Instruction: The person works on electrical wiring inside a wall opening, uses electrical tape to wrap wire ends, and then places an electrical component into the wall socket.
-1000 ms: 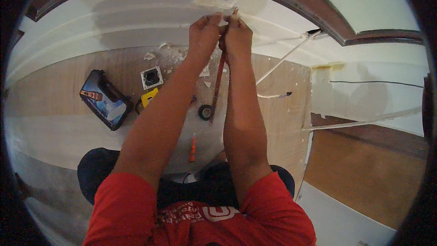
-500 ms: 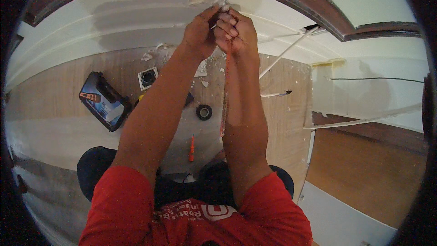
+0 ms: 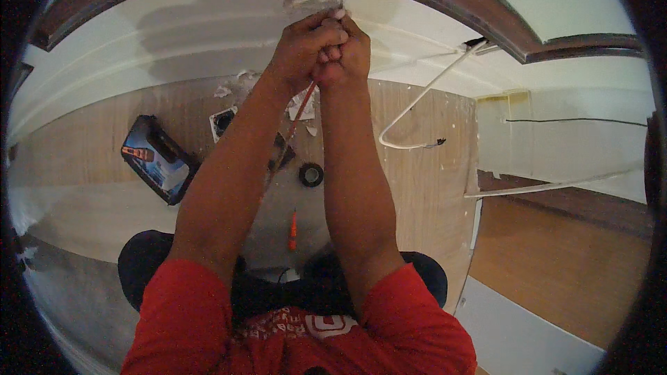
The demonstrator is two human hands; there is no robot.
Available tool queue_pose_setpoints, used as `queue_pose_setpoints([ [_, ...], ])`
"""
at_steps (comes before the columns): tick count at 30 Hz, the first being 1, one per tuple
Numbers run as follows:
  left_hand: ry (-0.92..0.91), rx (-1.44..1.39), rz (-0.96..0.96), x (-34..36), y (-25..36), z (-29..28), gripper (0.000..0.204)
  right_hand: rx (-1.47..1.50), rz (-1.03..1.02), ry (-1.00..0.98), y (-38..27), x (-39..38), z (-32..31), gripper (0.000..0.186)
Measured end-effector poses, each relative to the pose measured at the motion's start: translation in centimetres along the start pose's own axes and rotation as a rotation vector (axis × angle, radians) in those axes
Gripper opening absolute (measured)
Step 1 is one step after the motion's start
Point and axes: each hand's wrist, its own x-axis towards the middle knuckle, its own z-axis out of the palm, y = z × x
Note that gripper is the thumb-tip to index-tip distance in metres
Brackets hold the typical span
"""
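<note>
My left hand [image 3: 299, 52] and my right hand [image 3: 351, 55] are closed together high in the view, below a broken square opening [image 3: 313, 0] in the white surface. A small pale end shows at the fingertips; what exactly they grip there is hidden. A long reddish strip [image 3: 300, 112] runs from beneath my right hand down to the left, partly behind my left forearm. Below my hands lie a black tape roll [image 3: 310, 166], an orange screwdriver [image 3: 292, 232] and white broken scraps [image 3: 302, 101].
A dark case [image 3: 156, 160] and a white square frame [image 3: 215, 125] lie left on the pale wood surface [image 3: 83, 160]. A bent white cable [image 3: 417, 97] drops from another hole to the right. A dark wooden trim [image 3: 500, 35] arches across the top.
My hands have drawn closer together and shifted slightly left. The reddish strip now slants down to the left instead of lying by my right forearm. More of the bent white cable shows.
</note>
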Motion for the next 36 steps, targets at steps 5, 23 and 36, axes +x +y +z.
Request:
queue_pose_setpoints([
  [5, 0.037, -0.059, -0.063, -0.3, 0.7, 1.2, 0.024, -0.045, 0.026, 0.055, -0.9, -0.4, 0.3, 0.019],
  [23, 0.048, -0.143, -0.017, -0.5, 2.8, 3.0, 0.013, -0.180, -0.019, -0.053, -2.4, -1.3, 2.5, 0.020],
  [36, 0.046, -0.176, -0.023, -0.8, 3.5, 3.8, 0.010, -0.240, 0.019, 0.025, -3.7, -1.3, 4.7, 0.020],
])
